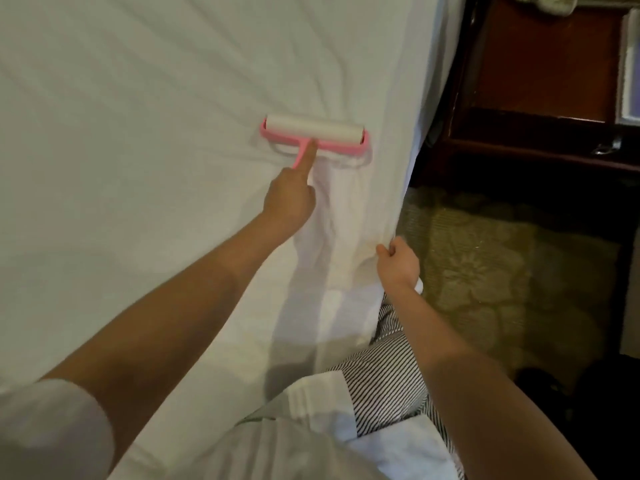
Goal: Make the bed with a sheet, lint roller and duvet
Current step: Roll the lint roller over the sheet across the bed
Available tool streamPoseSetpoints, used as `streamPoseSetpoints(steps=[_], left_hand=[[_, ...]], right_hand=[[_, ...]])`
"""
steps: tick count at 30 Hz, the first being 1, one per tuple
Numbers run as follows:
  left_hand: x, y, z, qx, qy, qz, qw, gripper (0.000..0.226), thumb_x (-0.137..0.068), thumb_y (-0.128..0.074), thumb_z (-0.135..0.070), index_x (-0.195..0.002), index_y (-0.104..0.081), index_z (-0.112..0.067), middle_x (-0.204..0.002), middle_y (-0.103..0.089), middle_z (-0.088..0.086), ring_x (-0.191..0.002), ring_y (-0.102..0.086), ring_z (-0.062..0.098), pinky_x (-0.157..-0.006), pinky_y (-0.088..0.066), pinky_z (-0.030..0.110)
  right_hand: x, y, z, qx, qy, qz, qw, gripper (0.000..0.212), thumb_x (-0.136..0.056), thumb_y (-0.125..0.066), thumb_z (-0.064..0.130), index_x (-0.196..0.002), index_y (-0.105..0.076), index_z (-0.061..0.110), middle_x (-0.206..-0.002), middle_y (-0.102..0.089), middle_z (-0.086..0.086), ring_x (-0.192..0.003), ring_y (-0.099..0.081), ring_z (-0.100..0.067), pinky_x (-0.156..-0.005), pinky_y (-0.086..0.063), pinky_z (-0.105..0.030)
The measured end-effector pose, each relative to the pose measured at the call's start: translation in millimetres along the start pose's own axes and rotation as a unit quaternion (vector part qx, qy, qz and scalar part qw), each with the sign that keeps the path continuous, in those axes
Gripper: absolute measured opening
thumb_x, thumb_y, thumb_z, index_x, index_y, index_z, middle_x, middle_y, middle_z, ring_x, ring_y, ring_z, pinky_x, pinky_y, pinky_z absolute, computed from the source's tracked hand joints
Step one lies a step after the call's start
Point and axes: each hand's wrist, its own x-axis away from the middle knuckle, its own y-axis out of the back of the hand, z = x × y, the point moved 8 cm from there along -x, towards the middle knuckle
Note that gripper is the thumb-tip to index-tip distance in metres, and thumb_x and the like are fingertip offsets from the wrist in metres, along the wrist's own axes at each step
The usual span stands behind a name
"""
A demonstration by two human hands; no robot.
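Observation:
A white sheet (138, 140) covers the bed and fills the left and middle of the head view, creased in shallow folds. On it lies a pink lint roller (313, 133) with a wide white roll, near the bed's right edge. My left hand (289, 195) grips its pink handle, with the forefinger stretched along the handle toward the roll. My right hand (398, 263) pinches a fold of the sheet at the bed's right edge, nearer to me than the roller.
A dark wooden bedside cabinet (540, 74) stands right of the bed at the back. Patterned green carpet (485, 271) lies between it and me. Striped and white cloth (388, 386) hangs at my waist, at the bottom of the view.

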Motion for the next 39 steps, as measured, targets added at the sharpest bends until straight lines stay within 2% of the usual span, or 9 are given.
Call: streamPoseSetpoints(steps=[4, 8, 14, 21, 26, 31, 34, 36, 39], left_hand=[[65.2, -28.4, 39.3, -0.048, -0.013, 0.053, 0.997, 0.082, -0.09, -0.043, -0.007, -0.145, 0.01, -0.034, -0.079, -0.046, 0.01, -0.074, -0.057, 0.032, -0.059, -0.037, 0.033], [150.1, -55.6, 82.3, -0.144, -0.008, 0.141, 0.979, 0.079, -0.095, -0.036, -0.013, -0.131, 0.033, -0.031, -0.077, -0.03, -0.002, -0.058, -0.041, 0.013, -0.048, -0.028, 0.02], [43.1, -21.6, 27.0, -0.092, -0.117, 0.034, 0.988, 0.074, -0.092, -0.038, -0.009, -0.149, 0.002, -0.033, -0.104, -0.05, 0.021, -0.095, -0.056, 0.036, -0.07, -0.037, 0.033], [77.4, -38.1, 53.4, -0.091, -0.109, 0.061, 0.988, 0.073, -0.094, -0.035, -0.006, -0.148, 0.005, -0.034, -0.093, -0.042, 0.014, -0.087, -0.056, 0.033, -0.064, -0.032, 0.03], [146.6, -50.1, 99.7, -0.209, -0.087, 0.104, 0.969, 0.075, -0.096, -0.031, -0.008, -0.145, 0.019, -0.034, -0.071, -0.022, 0.0, -0.053, -0.03, 0.012, -0.048, -0.025, 0.025], [37.7, -21.2, 26.9, -0.071, -0.152, 0.03, 0.985, 0.07, -0.092, -0.035, -0.006, -0.15, -0.006, -0.032, -0.114, -0.053, 0.024, -0.102, -0.055, 0.038, -0.072, -0.036, 0.032], [9.2, -11.8, -3.6, -0.04, -0.166, 0.034, 0.985, 0.066, -0.094, -0.031, -0.006, -0.15, -0.007, -0.031, -0.123, -0.051, 0.022, -0.108, -0.053, 0.035, -0.074, -0.033, 0.029], [27.0, -21.2, 11.2, -0.028, -0.154, 0.038, 0.987, 0.063, -0.096, -0.031, -0.01, -0.149, -0.006, -0.034, -0.122, -0.05, 0.021, -0.106, -0.053, 0.034, -0.073, -0.03, 0.027], [97.6, -46.0, 73.0, -0.094, -0.114, 0.046, 0.988, 0.068, -0.097, -0.031, -0.011, -0.148, 0.005, -0.036, -0.1, -0.046, 0.014, -0.069, -0.048, 0.023, -0.064, -0.03, 0.026]], right_hand=[[0.4, -5.9, -11.7, -0.04, 0.012, -0.07, 0.997, 0.03, -0.098, -0.042, 0.021, -0.071, -0.038, 0.01, -0.064, -0.045, -0.001, -0.068, -0.048, -0.024, -0.062, -0.035, -0.03], [2.7, -14.1, -20.3, -0.13, 0.011, -0.156, 0.979, 0.03, -0.096, -0.042, 0.015, -0.067, -0.037, 0.011, -0.06, -0.039, 0.001, -0.061, -0.039, -0.018, -0.059, -0.03, -0.03], [-0.4, -16.4, -33.5, -0.217, -0.002, -0.207, 0.954, 0.027, -0.093, -0.046, 0.014, -0.067, -0.04, 0.011, -0.06, -0.038, 0.002, -0.055, -0.031, -0.011, -0.055, -0.028, -0.028], [0.0, -19.2, -38.7, -0.279, -0.037, -0.21, 0.936, 0.033, -0.093, -0.047, 0.015, -0.062, -0.038, 0.015, -0.061, -0.037, 0.001, -0.056, -0.031, -0.011, -0.058, -0.029, -0.026], [37.7, -25.0, -23.1, -0.114, 0.057, -0.29, 0.949, 0.022, -0.094, -0.045, 0.02, -0.113, -0.054, 0.012, -0.111, -0.057, -0.008, -0.108, -0.05, -0.028, -0.092, -0.04, -0.041], [83.2, -83.5, 28.2, 0.111, 0.304, -0.22, 0.92, 0.065, -0.087, -0.037, 0.049, -0.143, -0.037, 0.016, -0.149, -0.035, -0.012, -0.137, -0.021, -0.023, -0.111, -0.009, -0.032], [72.1, -95.4, 18.3, 0.151, 0.24, -0.133, 0.95, 0.084, -0.082, -0.017, 0.07, -0.151, -0.002, 0.025, -0.159, 0.004, 0.004, -0.145, 0.008, -0.017, -0.113, 0.012, -0.03], [68.1, -93.3, 9.2, 0.158, 0.199, -0.121, 0.96, 0.089, -0.086, -0.029, 0.072, -0.15, 0.007, 0.023, -0.158, 0.014, 0.003, -0.145, 0.015, -0.017, -0.114, 0.013, -0.032], [68.4, -85.7, -0.3, 0.122, 0.143, -0.117, 0.975, 0.097, -0.086, -0.046, 0.064, -0.15, 0.009, 0.014, -0.157, 0.014, -0.008, -0.145, 0.016, -0.019, -0.116, 0.012, -0.032]])
